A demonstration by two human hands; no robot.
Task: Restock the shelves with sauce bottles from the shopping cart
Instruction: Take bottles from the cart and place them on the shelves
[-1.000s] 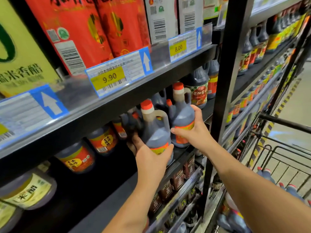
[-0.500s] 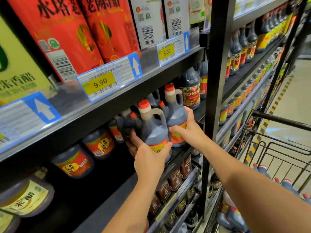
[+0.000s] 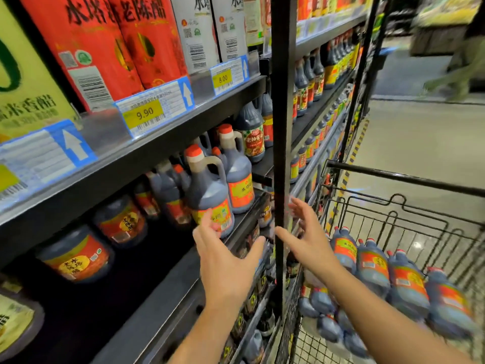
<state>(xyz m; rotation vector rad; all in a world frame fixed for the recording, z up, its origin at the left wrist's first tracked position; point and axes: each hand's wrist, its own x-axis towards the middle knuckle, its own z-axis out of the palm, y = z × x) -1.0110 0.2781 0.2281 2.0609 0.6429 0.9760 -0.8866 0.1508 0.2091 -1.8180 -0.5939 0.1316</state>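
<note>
Two dark sauce bottles with red caps and orange labels stand side by side at the front of the middle shelf (image 3: 168, 290): the nearer bottle (image 3: 207, 193) and the farther bottle (image 3: 237, 174). My left hand (image 3: 223, 261) is open just below and in front of the nearer bottle, its fingertips close to the label. Spread and holding nothing, my right hand (image 3: 308, 237) hovers in front of the black shelf upright (image 3: 282, 127). The shopping cart (image 3: 399, 222) at the right holds several more of the same bottles (image 3: 372, 266), lying on their sides.
Red and white vinegar cartons (image 3: 110, 43) stand on the upper shelf above blue price tags (image 3: 154, 111). Other dark jugs (image 3: 76, 256) sit further left on the middle shelf. Small bottles fill the lower shelf (image 3: 252, 298). A blurred person (image 3: 462, 72) crosses the aisle far right.
Both hands have let go of the two bottles and pulled back from the shelf. The right hand has moved rightward toward the cart, and the view has swung right.
</note>
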